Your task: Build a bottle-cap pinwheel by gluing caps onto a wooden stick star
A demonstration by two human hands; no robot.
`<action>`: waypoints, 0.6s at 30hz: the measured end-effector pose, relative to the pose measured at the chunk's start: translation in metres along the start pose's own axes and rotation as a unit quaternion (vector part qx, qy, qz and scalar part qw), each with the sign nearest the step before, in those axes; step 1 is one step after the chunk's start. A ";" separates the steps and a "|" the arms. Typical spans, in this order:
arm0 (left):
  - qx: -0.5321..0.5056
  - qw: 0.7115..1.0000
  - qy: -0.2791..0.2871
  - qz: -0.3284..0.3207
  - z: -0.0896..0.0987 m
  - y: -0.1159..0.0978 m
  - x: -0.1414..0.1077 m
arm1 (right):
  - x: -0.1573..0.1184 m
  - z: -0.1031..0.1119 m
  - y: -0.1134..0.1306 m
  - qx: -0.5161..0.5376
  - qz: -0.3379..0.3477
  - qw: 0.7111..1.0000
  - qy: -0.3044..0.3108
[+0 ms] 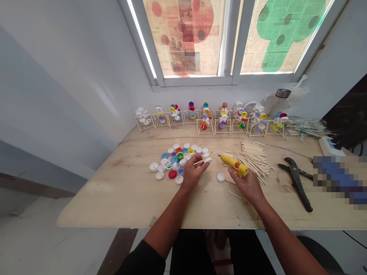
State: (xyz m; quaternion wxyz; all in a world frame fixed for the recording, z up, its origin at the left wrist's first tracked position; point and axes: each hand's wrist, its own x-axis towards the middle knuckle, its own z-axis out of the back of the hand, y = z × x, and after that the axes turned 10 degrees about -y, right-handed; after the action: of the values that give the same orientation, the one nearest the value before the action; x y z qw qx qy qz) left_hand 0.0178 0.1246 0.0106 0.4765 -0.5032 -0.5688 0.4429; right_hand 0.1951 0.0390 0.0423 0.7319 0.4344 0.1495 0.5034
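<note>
My left hand point(194, 171) is closed on a small piece made of thin wooden sticks with white bottle caps point(207, 160) on it. In my right hand point(249, 186) is a yellow glue gun point(235, 165), its nozzle pointing left, a short gap away from the stick piece. Beside my left hand spreads a heap of loose bottle caps point(174, 160) in white, blue, red, green and other colours. A single white cap point(220, 177) lies between my hands, with a loose stick point(235, 194) nearer the table's front edge.
Several stick frames with cap wheels point(205, 124) stand in rows at the back. Right of the glue gun lie piled wooden sticks point(254, 158), then black-handled pliers point(296, 183). A power strip point(331, 146), bagged sticks point(306, 127) and a bottle point(282, 95) are farther right.
</note>
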 end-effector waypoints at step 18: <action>-0.022 1.000 -0.007 0.019 -0.001 -0.004 -0.003 | -0.003 0.008 0.000 -0.023 -0.003 1.000 -0.001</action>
State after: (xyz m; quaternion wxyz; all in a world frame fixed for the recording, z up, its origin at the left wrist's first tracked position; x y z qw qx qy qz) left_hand 0.0180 0.1216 0.0140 0.4525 -0.5210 -0.5724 0.4429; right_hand 0.1987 0.0328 0.0461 0.7431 0.4180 0.1383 0.5040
